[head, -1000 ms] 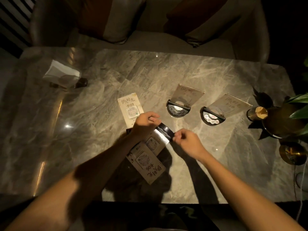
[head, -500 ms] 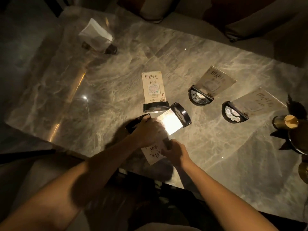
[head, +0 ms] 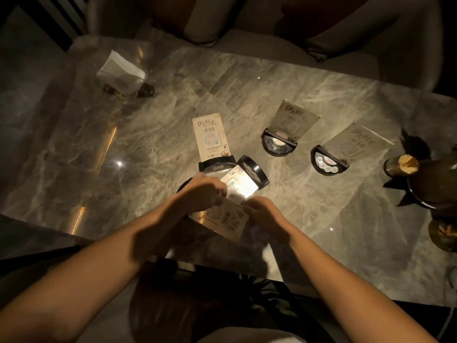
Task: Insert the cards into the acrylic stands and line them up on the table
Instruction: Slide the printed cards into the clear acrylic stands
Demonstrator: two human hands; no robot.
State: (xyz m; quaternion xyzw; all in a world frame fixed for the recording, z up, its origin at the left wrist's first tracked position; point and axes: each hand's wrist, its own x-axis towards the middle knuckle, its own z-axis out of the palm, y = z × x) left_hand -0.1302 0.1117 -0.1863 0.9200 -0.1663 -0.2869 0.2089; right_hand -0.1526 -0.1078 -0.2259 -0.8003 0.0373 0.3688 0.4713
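Since half a second ago my right hand point(head: 265, 215) has slid right along the "06" card point(head: 228, 220), which lies near the table's point(head: 346, 219) near edge; its fingers pinch the card's right edge. My left hand point(head: 205, 191) is closed on the acrylic stand point(head: 243, 183) lying tilted just beyond the card, black base pointing toward the far edge. Two filled stands point(head: 284, 134) sit toward the right edge.
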